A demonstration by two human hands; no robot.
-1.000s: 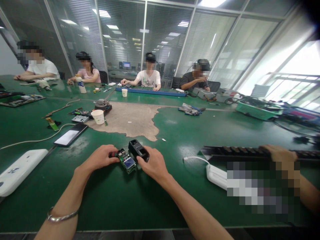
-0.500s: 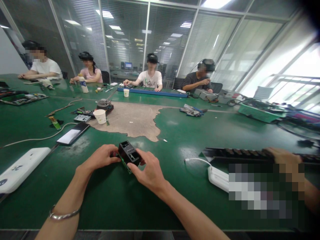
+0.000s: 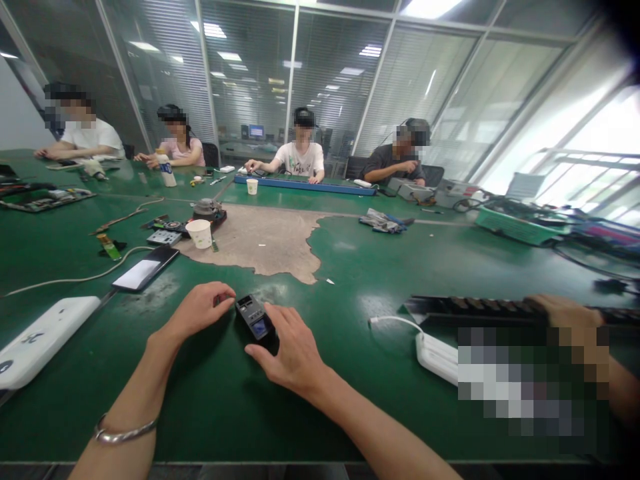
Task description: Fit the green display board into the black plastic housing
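A small black box-shaped electronic part lies on the green table in front of me. Its top has rectangular openings, and a bluish patch shows near the closer end. My right hand curves around the near right side, its fingers along the edge and its thumb spread out towards me. Whether these fingers touch the part, I cannot tell. Just left of it, my left hand is off the part, fingers bent and thumb a little apart, with nothing visible between them.
On the left are a phone, a white power bank and a paper cup. At right another person's hand rests on a long black strip near a white cabled device. Gloves lie farther back. Several people sit opposite.
My left hand has come off the black part and moved slightly left. The part now lies lower, its green circuit board out of sight, and my right thumb has spread away from it.
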